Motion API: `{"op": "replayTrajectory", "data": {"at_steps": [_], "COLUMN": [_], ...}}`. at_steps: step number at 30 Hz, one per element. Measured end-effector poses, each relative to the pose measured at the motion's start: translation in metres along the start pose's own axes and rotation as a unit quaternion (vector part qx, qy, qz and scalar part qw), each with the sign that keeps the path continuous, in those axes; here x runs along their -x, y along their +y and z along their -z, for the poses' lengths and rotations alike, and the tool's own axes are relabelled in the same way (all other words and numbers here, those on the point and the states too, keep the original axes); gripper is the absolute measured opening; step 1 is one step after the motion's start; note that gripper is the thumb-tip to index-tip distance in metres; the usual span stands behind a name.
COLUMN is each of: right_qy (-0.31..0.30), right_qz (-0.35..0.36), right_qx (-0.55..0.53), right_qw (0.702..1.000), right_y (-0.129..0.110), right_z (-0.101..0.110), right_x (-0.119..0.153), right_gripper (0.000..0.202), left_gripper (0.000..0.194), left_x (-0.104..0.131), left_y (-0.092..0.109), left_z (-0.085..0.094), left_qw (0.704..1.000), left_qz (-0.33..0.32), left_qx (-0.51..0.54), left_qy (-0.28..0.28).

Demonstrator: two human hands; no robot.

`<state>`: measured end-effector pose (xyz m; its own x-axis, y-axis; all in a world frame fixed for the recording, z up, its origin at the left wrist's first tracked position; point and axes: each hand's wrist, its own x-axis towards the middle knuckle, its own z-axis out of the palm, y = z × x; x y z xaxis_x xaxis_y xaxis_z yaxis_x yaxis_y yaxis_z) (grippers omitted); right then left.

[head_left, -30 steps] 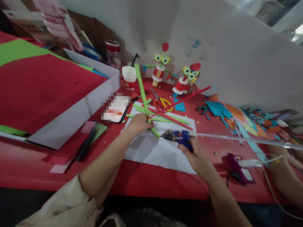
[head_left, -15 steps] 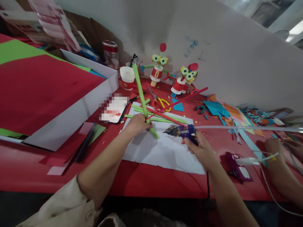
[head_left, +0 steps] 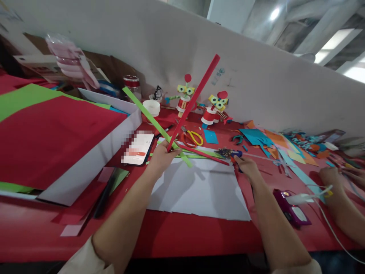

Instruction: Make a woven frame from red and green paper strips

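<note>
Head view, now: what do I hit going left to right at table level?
White box → left hand → yellow-and-red-handled scissors → blue paper rectangle → right hand → purple power block → another person's hand.

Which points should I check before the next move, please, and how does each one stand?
1. Left hand gripping the held green strip and held red strip: ok.
2. Right hand holding the glue gun: ok.
3. Nozzle apart from the left hand: ok.
4. White paper free of loose pieces: not ok, a loose red strip lies across its far part.
5. Fresh glue on the held strips: cannot tell.
</note>
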<state>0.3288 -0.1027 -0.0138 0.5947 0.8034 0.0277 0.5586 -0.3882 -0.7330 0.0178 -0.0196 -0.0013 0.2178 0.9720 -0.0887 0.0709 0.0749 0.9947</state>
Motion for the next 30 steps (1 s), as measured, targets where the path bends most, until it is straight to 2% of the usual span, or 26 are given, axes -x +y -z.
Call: {"op": "replayTrajectory", "data": {"at_steps": [3,6,9,12,14,18,30], "right_qy": [0.004,-0.045,-0.132,-0.209,-0.23,-0.222,-0.21], "right_qz": [-0.039,-0.05,0.0,0.063,0.105,0.16,0.16], "right_qx": [-0.052,-0.152,-0.188,-0.156,-0.117,-0.032,0.064], "right_qw": [0.998,0.986,0.973,0.963,0.96,0.961,0.962], "right_y": [-0.009,-0.03,-0.051,-0.061,-0.063,-0.057,-0.06], "right_z": [0.0,0.002,0.001,-0.005,-0.009,-0.015,-0.016], "right_x": [0.01,0.03,0.058,0.084,0.097,0.108,0.113], "right_gripper": [0.031,0.033,0.039,0.035,0.031,0.028,0.022], "left_gripper": [0.015,0.015,0.013,0.01,0.008,0.009,0.007], "left_x": [0.0,-0.002,-0.002,-0.002,-0.004,-0.005,-0.007], "left_y": [0.001,-0.005,-0.013,-0.018,-0.019,-0.019,-0.018], "left_z": [0.001,-0.001,-0.006,-0.009,-0.009,-0.007,-0.007], "left_qw": [0.999,0.998,0.991,0.98,0.976,0.974,0.97], "left_qz": [-0.024,-0.004,0.029,0.037,0.031,0.032,0.024], "left_qx": [-0.024,-0.058,-0.124,-0.186,-0.205,-0.213,-0.23], "left_qy": [0.011,-0.014,-0.038,-0.06,-0.07,-0.074,-0.075]}}
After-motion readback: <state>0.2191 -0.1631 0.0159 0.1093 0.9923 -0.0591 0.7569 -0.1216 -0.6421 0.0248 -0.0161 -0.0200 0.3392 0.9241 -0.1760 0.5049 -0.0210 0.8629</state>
